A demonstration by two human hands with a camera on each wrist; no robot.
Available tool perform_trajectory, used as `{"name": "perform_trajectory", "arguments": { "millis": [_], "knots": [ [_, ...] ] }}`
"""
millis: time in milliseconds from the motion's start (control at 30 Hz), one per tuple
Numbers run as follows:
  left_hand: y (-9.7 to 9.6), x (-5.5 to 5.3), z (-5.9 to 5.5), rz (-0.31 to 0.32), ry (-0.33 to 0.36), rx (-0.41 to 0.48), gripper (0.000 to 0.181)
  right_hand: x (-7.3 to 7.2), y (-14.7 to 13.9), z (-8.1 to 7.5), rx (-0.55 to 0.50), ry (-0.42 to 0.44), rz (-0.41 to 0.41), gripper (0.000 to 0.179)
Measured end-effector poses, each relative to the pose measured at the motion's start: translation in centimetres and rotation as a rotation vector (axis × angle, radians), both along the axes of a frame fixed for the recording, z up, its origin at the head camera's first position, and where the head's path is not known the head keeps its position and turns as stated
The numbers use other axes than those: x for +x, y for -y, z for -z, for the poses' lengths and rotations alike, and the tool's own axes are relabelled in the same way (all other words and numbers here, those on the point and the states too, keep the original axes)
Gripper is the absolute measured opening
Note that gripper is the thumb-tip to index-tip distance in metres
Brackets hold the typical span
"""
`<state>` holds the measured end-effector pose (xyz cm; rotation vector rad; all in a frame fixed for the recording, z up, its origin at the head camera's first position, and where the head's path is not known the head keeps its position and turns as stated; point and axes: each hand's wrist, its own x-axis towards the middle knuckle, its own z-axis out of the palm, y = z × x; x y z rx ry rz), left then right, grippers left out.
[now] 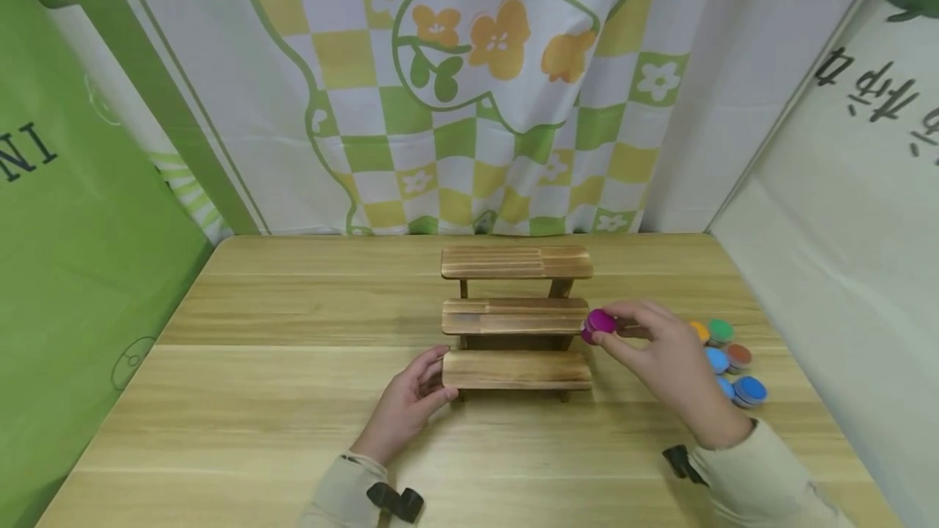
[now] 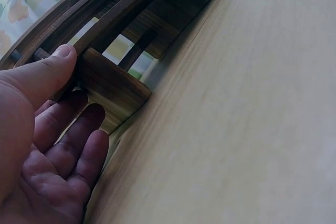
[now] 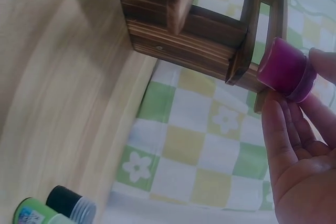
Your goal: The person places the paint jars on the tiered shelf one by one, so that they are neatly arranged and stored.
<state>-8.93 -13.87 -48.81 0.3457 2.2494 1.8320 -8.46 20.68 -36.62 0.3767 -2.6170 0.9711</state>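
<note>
Left hand (image 1: pixel 403 410): streaky wooden three-step stand (image 1: pixel 517 369) gripped at one end.
Right hand (image 1: pixel 671 357): squat, cylindrical magenta jar (image 1: pixel 601 323) pinched.

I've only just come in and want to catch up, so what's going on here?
A person is handling a small purple jar beside a three-step wooden stand. The right grip pinches the jar near the right end of the middle step; whether they touch is hard to tell. The left grip holds the left end of the lowest step. More coloured jars stand on the table, to the right.
</note>
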Motion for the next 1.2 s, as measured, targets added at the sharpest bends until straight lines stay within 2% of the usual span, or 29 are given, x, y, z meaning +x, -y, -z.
{"name": "perform_trajectory", "arguments": {
  "millis": [167, 400, 633, 833, 1200],
  "knots": [
    [0.0, 0.0, 0.1, 0.004, 0.003, 0.01, 0.069, -0.4, 0.4, -0.5, 0.024, 0.012, -0.007, 0.03],
    [0.1, 0.0, 0.1, 0.003, 0.002, -0.001, 0.069, -1.4, 0.9, -1.0, 0.058, -0.021, -0.045, 0.029],
    [0.0, 0.0, 0.0, 0.0, -0.012, 0.004, 0.067, -2.2, 1.7, -1.5, 0.025, -0.021, -0.075, 0.027],
    [0.0, 0.1, -0.1, -0.009, -0.01, 0.001, 0.066, -2.6, 2.3, -1.9, 0.058, -0.053, -0.087, 0.027],
    [-0.1, 0.0, 0.0, -0.001, -0.005, 0.007, 0.066, -3.4, 3.4, -2.9, 0.06, -0.042, -0.134, 0.025]
  ]
}}
